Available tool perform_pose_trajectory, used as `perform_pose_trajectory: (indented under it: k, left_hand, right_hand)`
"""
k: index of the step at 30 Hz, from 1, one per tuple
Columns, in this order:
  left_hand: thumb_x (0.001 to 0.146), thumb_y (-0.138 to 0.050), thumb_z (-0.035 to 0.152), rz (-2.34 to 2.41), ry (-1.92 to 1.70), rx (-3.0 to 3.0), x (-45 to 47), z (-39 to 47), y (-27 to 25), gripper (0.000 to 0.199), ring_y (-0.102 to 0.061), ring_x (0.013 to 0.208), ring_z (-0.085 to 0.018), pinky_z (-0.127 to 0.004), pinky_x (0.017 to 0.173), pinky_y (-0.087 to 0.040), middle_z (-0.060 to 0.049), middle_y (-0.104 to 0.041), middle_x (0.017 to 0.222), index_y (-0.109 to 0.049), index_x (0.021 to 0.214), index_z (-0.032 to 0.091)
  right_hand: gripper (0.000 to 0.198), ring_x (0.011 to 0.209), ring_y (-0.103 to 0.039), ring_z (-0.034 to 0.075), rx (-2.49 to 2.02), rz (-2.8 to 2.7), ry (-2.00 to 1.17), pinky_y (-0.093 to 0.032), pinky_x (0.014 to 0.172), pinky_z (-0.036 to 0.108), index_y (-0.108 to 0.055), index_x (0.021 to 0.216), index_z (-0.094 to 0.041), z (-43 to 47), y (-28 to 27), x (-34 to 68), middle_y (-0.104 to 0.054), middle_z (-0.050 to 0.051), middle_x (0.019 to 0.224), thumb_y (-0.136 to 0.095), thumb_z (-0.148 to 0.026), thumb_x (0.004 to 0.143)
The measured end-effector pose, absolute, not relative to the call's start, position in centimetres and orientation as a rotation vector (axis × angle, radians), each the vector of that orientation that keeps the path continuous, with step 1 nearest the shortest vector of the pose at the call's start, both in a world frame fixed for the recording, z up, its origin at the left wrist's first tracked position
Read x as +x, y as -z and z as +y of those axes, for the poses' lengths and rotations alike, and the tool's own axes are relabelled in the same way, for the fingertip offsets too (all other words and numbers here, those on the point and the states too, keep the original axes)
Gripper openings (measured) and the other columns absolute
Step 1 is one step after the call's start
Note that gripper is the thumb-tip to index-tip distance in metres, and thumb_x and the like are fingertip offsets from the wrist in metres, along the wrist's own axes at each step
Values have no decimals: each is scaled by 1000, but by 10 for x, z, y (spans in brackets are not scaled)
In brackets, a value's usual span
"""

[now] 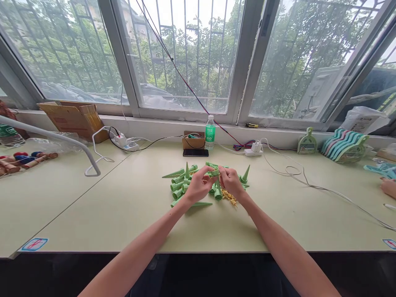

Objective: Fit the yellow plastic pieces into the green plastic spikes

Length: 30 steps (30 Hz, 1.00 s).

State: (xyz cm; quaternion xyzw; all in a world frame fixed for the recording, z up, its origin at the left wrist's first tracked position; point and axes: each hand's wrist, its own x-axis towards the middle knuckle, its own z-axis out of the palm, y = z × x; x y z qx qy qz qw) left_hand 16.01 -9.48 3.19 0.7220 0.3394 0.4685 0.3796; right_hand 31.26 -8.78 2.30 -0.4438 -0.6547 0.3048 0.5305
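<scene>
My left hand (199, 185) is closed on the collar of a green plastic plant-watering spike (218, 181), whose tapered end points down. Close against its right side is my right hand (231, 181), fingers pinched together; what sits between those fingertips is hidden. Beneath and around both hands lies a loose pile of similar green spikes (177, 194), some lying flat and some standing point up. Small yellow plastic pieces (229, 198) are heaped just below my right hand.
Behind the pile are a black phone (195, 153), a small cardboard box (193, 142) and a green-labelled bottle (210, 133). White cables (305, 181) cross the table (130, 218) on the right. A grey curved bar (77, 144) reaches in from the left. Another person's hand (388, 186) shows at the right edge.
</scene>
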Motion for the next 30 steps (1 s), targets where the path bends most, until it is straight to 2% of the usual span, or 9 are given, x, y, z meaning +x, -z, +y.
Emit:
perform_pose_trajectory:
  k: [4, 9, 17, 25, 30]
  left_hand:
    - [87, -58, 32, 865, -1264, 1987, 161, -97, -32, 15, -48, 59, -7, -20, 52, -44, -2, -54, 93, -58, 93, 18]
    - [88, -58, 30, 876, -1287, 2028, 161, -97, -32, 12, -49, 60, -6, -19, 51, -45, -2, -53, 92, -56, 93, 19]
    - [90, -56, 32, 851, -1325, 2017, 164, -97, -31, 13, -50, 59, -6, -18, 50, -46, -2, -51, 94, -53, 91, 19]
    - [91, -57, 34, 898, -1395, 2010, 164, -97, -32, 15, -49, 56, -5, -19, 50, -47, -3, -54, 100, -55, 96, 20]
    - [90, -57, 42, 904, -1341, 1914, 166, -101, -34, 32, -52, 57, -4, -19, 48, -46, -7, -53, 114, -51, 114, 23]
  right_hand:
    - [61, 31, -35, 9, -1006, -1501, -832, -31, 38, 25, -35, 39, -22, -86, -21, 313, -37, -2, 32, -43, -48, 93]
    - [60, 28, -34, 9, -981, -1477, -860, -30, 36, 24, -36, 38, -22, -84, -19, 313, -36, -3, 30, -45, -46, 92]
    - [60, 30, -35, 8, -977, -1460, -870, -30, 36, 24, -35, 42, -21, -86, -22, 311, -37, -3, 33, -46, -54, 91]
    - [53, 36, -38, 8, -944, -1440, -900, -31, 37, 23, -42, 56, -20, -84, -20, 313, -40, -5, 46, -47, -62, 89]
    - [52, 38, -40, 8, -964, -1493, -760, -34, 42, 23, -43, 60, -20, -86, -21, 312, -43, -5, 47, -42, -60, 93]
